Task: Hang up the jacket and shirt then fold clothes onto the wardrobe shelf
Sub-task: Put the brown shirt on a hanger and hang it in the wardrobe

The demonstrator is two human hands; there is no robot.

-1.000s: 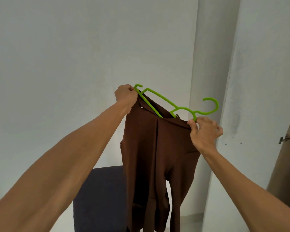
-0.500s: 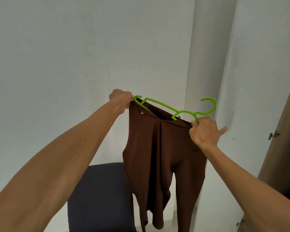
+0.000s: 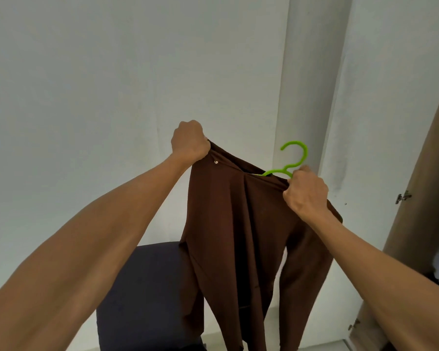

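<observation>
A brown jacket point(image 3: 238, 224) hangs in the air in front of me, draped over a bright green plastic hanger point(image 3: 295, 158). Only the hanger's hook and a short piece of its neck show above the cloth; the rest is inside the jacket. My left hand point(image 3: 189, 143) is a fist gripping the jacket's left shoulder. My right hand point(image 3: 304, 191) pinches the collar at the base of the hook. The sleeves hang straight down.
A dark blue upholstered chair point(image 3: 147, 295) stands below and behind the jacket. White walls and a pillar point(image 3: 307, 72) lie ahead. The brown wardrobe door point(image 3: 421, 198) stands open at the right edge, with a metal hinge point(image 3: 403, 197).
The jacket's left shoulder has been pulled over the hanger's arm, which showed before and is now covered. The hook has turned more upright. The wardrobe door has come further into view.
</observation>
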